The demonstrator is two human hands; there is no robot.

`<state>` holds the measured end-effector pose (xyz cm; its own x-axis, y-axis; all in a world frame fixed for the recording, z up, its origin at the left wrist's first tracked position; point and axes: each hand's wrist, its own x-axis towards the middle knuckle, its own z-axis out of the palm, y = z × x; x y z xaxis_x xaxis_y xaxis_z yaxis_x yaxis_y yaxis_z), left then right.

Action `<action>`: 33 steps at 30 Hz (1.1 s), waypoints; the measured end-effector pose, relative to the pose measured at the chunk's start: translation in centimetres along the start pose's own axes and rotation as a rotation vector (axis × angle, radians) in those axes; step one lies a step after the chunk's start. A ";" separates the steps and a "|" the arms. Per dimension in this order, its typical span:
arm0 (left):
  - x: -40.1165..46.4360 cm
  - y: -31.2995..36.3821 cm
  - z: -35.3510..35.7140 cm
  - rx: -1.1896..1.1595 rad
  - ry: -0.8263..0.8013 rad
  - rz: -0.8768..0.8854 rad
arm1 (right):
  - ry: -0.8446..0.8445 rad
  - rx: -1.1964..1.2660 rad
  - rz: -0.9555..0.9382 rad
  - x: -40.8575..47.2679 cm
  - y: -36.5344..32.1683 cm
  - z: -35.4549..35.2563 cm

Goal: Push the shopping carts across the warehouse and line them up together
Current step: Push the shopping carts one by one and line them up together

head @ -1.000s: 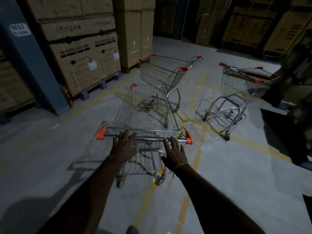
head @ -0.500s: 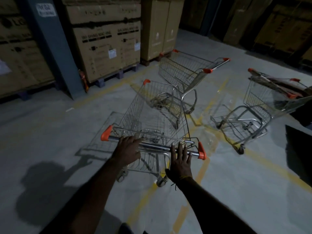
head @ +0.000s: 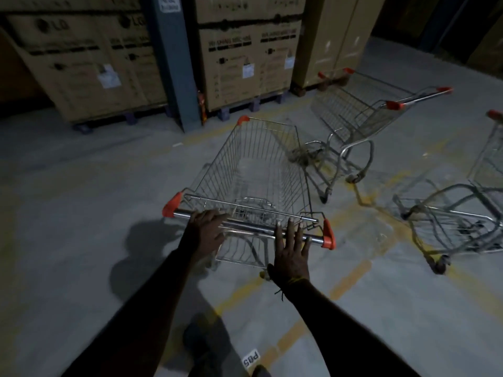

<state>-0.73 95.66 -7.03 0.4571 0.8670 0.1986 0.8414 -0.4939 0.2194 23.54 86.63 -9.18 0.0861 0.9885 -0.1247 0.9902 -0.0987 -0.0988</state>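
Observation:
A wire shopping cart (head: 261, 170) with orange corner caps stands right in front of me, nose pointing at the stacked boxes. My left hand (head: 206, 227) rests on the left part of its steel handle bar (head: 253, 227), fingers laid over the top. My right hand (head: 292, 248) presses flat against the bar's right part with straight fingers. A second empty cart (head: 362, 123) stands ahead to the right, its handle facing right, close to my cart's front right corner. A third cart (head: 462, 213) is cut off by the right edge.
Tall cardboard boxes on pallets (head: 245, 58) line the far side, split by a blue-grey steel pillar (head: 174, 63). Yellow lines (head: 351, 278) cross the grey concrete floor, and a floor label P05 (head: 250, 357) lies near my feet. Open floor stretches to the left.
The cart and my view have swung left toward the boxes and pillar. The other two carts now sit further right in view. Both hands stay on the handle bar.

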 end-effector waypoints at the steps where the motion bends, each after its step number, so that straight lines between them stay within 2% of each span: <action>1: -1.0 0.3 -0.2 0.000 0.003 -0.008 | 0.009 -0.002 -0.019 -0.5 0.1 0.2; 14: -14.4 2.4 -1.8 0.077 0.091 -0.217 | 0.080 -0.059 -0.297 -4.7 -2.5 1.5; 21: -22.8 0.8 -3.3 0.168 0.088 -0.364 | 0.066 -0.120 -0.446 -8.5 -8.1 1.8; 33: -38.9 -1.4 -7.1 0.165 0.146 -0.644 | -0.013 -0.157 -0.703 -15.4 -20.0 3.7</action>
<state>-21.75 62.15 -8.26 -0.1834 0.9610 0.2068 0.9710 0.1442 0.1909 2.02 72.96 -8.92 -0.5775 0.8107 -0.0959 0.8153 0.5788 -0.0172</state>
